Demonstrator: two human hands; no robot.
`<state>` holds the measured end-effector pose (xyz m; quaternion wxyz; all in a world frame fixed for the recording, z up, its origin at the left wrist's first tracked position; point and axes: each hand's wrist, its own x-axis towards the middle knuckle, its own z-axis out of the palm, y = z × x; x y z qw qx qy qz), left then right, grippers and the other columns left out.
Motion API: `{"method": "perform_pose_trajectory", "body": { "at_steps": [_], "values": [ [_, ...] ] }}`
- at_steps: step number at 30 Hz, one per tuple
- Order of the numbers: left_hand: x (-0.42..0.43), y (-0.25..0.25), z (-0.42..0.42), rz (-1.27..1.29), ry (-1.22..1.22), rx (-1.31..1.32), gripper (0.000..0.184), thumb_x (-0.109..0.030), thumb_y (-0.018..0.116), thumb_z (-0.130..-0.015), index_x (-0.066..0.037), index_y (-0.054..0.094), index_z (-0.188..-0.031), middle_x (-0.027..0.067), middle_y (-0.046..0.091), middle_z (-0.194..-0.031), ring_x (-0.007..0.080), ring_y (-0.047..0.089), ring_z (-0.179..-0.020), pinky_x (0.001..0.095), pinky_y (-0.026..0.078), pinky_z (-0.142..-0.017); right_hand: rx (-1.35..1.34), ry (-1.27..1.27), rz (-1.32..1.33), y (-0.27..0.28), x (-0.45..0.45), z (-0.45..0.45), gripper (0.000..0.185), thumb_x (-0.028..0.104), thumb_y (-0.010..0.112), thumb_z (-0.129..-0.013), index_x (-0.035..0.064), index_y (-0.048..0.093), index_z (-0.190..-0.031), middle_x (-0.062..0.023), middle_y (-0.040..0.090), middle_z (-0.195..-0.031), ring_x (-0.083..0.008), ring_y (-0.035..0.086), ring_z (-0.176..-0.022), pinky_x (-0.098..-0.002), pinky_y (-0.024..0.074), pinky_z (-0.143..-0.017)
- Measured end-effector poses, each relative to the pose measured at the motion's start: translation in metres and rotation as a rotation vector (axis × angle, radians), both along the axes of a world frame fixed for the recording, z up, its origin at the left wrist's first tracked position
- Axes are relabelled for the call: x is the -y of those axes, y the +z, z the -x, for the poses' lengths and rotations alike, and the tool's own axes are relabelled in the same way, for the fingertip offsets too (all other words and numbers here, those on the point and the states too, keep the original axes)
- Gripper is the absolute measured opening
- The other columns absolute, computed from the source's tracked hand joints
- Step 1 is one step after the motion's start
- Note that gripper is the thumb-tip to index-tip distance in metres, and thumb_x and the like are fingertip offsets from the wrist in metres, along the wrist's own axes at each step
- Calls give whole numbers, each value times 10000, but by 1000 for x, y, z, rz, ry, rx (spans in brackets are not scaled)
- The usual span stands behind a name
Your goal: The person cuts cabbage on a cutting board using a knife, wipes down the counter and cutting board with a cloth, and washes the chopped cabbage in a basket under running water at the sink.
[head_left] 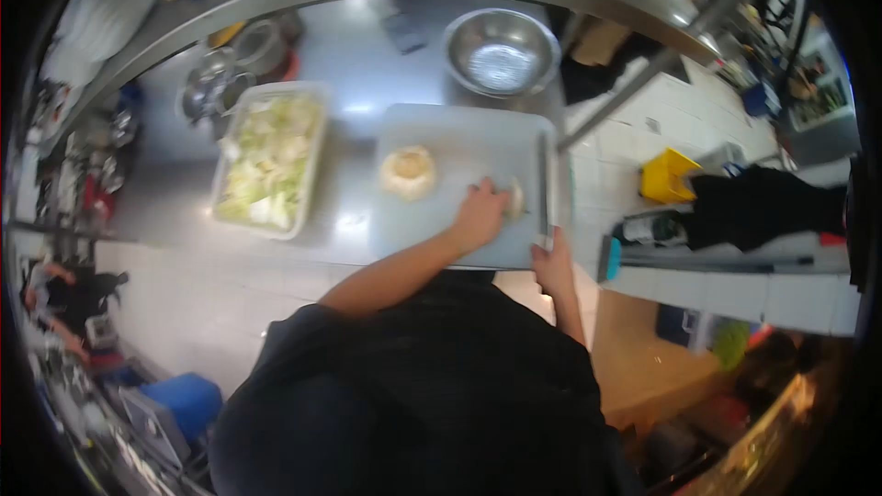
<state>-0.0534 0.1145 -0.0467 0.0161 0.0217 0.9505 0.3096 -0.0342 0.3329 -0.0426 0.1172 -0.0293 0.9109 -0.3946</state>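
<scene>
Pale piece (515, 198) at the tips of my left hand (481, 218)

It lies right of centre in the frame, on the right part of the board (459, 133), near the knife (543, 186). My left hand reaches in from the lower left, fingers partly spread, tips at the piece's left side; I cannot tell whether they grip it or only rest there. My right hand (555, 264) is closed round the knife's handle by the board's lower right corner, the blade pointing up the frame along the right edge.

I judge the piece light and fairly firm, perhaps a vegetable, though blur hides which. Any cut face is probably damp and slick, and a thin edge could snap under a hard squeeze. I'd take hold from the left and above, fingertips curled back from the blade.

The pale round (408, 173), on the board's left half, looks heavier and might rock if its underside is curved. I'd cup that one low on its sides, with the whole palm.
</scene>
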Motion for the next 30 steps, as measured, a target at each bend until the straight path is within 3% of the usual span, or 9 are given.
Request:
{"method": "perform_pose_trajectory", "body": {
  "at_steps": [1,3,12,15,18,22,25,28,30],
  "values": [
    [3,-8,-5,27,-5,-83,230,-73,563,-840,-46,602,-1066,195,516,-1133,436,548,-1012,517,531,-855,71,-34,22,5,2,0,448,90,645,-876,-8,499,-1288,-319,673,-994,-487,659,-965,-506,515,-821],
    [11,-13,-19,50,-59,-256,241,-56,543,-850,-54,590,-1087,187,520,-1130,406,564,-1016,496,545,-845,220,-48,57,29,11,3,440,86,647,-874,-7,504,-1280,-318,667,-1036,-485,652,-992,-508,509,-850],
    [31,-11,-35,28,-284,-104,210,-98,616,-839,-48,571,-1038,171,572,-1093,377,621,-944,471,544,-820,106,47,22,29,4,5,460,86,646,-871,-17,495,-1293,-324,663,-1033,-502,641,-1004,-508,504,-866],
    [48,-17,-37,-413,59,-238,130,-116,634,-889,-33,595,-981,179,598,-930,389,607,-939,473,506,-788,106,25,23,36,5,4,482,93,648,-870,-27,485,-1307,-338,658,-1035,-507,635,-1011,-510,507,-866],
    [116,35,-58,-428,514,-302,145,-82,643,-881,-25,643,-1014,157,632,-889,303,641,-877,400,505,-781,136,-12,26,41,8,3,485,105,647,-872,-32,482,-1307,-339,657,-1027,-505,634,-1012,-517,506,-863],
    [271,88,-102,21,1028,-757,232,-180,610,-959,27,690,-1028,147,687,-883,272,633,-823,382,500,-773,129,-4,3,49,13,1,471,119,639,-882,-30,485,-1301,-339,653,-1035,-495,636,-1017,-520,503,-869],
    [362,74,-142,467,1031,-228,267,-163,598,-945,29,680,-1112,195,692,-1025,366,642,-995,441,496,-887,124,15,-17,49,12,1,459,121,634,-888,-28,487,-1297,-334,656,-1018,-496,637,-1002,-525,502,-867],
    [296,91,-124,758,1246,-297,321,-134,617,-921,28,647,-1197,205,669,-1128,397,614,-1085,466,481,-957,150,27,-9,55,11,4,451,127,638,-884,-36,486,-1276,-335,658,-988,-504,636,-976,-535,500,-857],
    [273,83,-100,618,1051,-462,351,-126,624,-906,24,632,-1224,205,654,-1163,396,603,-1104,469,477,-971,159,18,10,53,10,7,435,128,639,-881,-37,488,-1255,-337,657,-981,-506,635,-969,-541,498,-852]
  ]
}}
